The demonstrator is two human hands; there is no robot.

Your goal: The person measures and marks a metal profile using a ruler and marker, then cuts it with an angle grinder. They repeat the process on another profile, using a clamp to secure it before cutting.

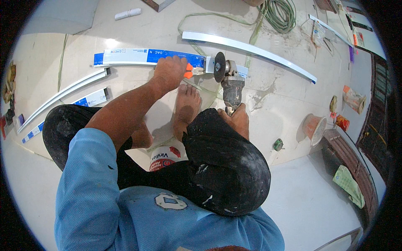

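Note:
My right hand (237,120) is wrapped round the rear body of an angle grinder (233,90). The grinder's dark disc (220,67) stands upright beside the right end of a long profile strip (130,57), which is covered in white and blue film. My left hand (169,72) is closed over the near edge of that strip, fingers curled on its blue part. Next to these fingers lies an orange thing (189,71), partly hidden; its kind is unclear. A short white piece (240,71) shows just behind the grinder head. Whether the disc touches the strip, I cannot tell.
A long white strip (251,51) lies beyond the grinder, with a coiled green hose or cable (279,16) behind it. More profiles (63,97) lie at left. My bare foot (186,104) is close to the work. A paint bucket (165,157) is beneath me; a tub (316,129) stands right.

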